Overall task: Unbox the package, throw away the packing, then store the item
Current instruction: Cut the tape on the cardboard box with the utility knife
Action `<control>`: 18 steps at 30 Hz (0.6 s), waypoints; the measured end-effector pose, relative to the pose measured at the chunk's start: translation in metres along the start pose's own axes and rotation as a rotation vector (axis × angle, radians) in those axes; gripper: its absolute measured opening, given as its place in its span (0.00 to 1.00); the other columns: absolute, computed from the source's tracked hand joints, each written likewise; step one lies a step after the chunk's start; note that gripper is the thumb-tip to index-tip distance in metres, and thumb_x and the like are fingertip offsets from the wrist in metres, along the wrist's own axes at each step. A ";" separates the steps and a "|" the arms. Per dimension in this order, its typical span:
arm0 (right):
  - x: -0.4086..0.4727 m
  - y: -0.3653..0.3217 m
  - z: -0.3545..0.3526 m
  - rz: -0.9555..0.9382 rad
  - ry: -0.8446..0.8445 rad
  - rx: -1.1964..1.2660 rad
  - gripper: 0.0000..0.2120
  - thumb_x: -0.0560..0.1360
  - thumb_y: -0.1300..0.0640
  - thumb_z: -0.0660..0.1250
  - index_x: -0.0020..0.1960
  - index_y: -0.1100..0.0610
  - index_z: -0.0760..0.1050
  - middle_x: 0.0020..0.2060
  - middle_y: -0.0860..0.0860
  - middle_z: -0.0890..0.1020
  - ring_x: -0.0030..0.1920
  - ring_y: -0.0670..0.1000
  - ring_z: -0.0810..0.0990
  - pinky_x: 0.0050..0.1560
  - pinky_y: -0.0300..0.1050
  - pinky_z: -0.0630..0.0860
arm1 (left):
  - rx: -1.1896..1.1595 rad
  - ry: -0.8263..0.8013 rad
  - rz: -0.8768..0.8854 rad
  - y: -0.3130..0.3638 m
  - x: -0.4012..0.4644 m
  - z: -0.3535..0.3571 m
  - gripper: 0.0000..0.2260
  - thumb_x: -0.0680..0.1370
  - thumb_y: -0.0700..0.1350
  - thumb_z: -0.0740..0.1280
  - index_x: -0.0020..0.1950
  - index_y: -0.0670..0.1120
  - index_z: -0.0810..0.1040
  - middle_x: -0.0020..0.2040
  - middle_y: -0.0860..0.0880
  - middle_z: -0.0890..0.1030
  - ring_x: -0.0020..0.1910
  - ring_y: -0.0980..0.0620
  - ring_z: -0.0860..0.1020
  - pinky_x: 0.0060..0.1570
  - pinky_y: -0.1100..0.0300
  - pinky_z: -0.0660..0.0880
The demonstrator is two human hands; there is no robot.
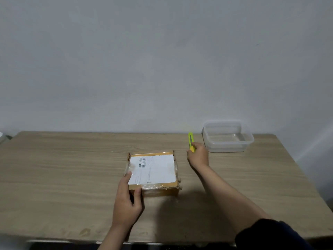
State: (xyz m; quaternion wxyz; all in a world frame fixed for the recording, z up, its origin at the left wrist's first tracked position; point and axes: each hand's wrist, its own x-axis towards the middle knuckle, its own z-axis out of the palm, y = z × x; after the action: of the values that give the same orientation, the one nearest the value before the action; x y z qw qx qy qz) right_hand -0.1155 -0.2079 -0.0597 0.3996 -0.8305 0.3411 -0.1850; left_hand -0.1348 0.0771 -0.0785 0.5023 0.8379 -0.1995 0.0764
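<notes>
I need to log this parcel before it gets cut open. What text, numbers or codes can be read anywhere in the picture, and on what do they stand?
White shipping label on the cardboard box: barcodes and lines of small print, all too blurred to read.
Yellow-green utility knife in the right hand: no readable marking.
Clear plastic container: no text visible.
Nothing can be quoted.

Left hand (128,201) gripped the box's (153,170) near left corner, thumb on front. Right hand (198,156), arm outstretched, closed around the yellow cutter (191,139).
</notes>
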 end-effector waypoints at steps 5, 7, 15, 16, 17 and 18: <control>-0.004 0.001 0.002 -0.066 -0.021 -0.056 0.19 0.74 0.63 0.65 0.63 0.66 0.72 0.61 0.63 0.76 0.63 0.60 0.72 0.64 0.45 0.67 | -0.007 -0.004 0.009 0.001 0.001 0.000 0.25 0.74 0.55 0.58 0.69 0.47 0.65 0.65 0.54 0.70 0.64 0.57 0.69 0.62 0.70 0.64; -0.009 0.002 0.001 -0.058 -0.016 -0.038 0.19 0.74 0.62 0.65 0.64 0.66 0.71 0.64 0.63 0.74 0.67 0.61 0.69 0.68 0.48 0.64 | 0.003 -0.004 0.006 0.000 0.001 0.000 0.25 0.75 0.56 0.58 0.69 0.46 0.65 0.66 0.53 0.70 0.65 0.58 0.68 0.62 0.71 0.63; -0.094 -0.017 -0.022 -0.030 -0.078 0.416 0.14 0.76 0.59 0.64 0.61 0.55 0.75 0.53 0.48 0.80 0.51 0.39 0.78 0.52 0.32 0.72 | 0.000 -0.002 -0.012 0.001 0.001 -0.002 0.23 0.75 0.48 0.62 0.69 0.45 0.66 0.67 0.53 0.70 0.66 0.57 0.68 0.62 0.75 0.61; -0.106 -0.017 -0.022 -0.040 -0.125 0.431 0.15 0.75 0.58 0.65 0.62 0.55 0.75 0.53 0.47 0.80 0.51 0.38 0.78 0.51 0.30 0.72 | -0.001 -0.007 -0.013 0.001 0.001 -0.003 0.22 0.75 0.47 0.63 0.69 0.45 0.67 0.66 0.53 0.70 0.66 0.56 0.68 0.61 0.77 0.60; -0.117 -0.016 -0.023 -0.064 -0.178 0.440 0.15 0.75 0.58 0.66 0.62 0.55 0.75 0.53 0.46 0.81 0.51 0.38 0.79 0.52 0.30 0.73 | 0.001 -0.014 -0.017 0.002 0.001 -0.004 0.21 0.76 0.45 0.64 0.68 0.45 0.67 0.66 0.52 0.71 0.64 0.55 0.70 0.60 0.76 0.61; -0.126 -0.015 -0.023 -0.099 -0.231 0.435 0.16 0.74 0.58 0.67 0.61 0.54 0.75 0.53 0.45 0.81 0.52 0.38 0.79 0.54 0.30 0.74 | 0.001 -0.023 -0.028 0.003 0.001 -0.005 0.20 0.76 0.44 0.65 0.68 0.45 0.67 0.64 0.49 0.74 0.62 0.52 0.72 0.59 0.73 0.64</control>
State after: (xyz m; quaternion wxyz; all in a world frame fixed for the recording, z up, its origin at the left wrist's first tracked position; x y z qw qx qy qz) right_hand -0.2113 -0.1236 -0.0382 0.5957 -0.7563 0.2043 -0.1772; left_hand -0.1345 0.0801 -0.0731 0.5007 0.8416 -0.1937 0.0597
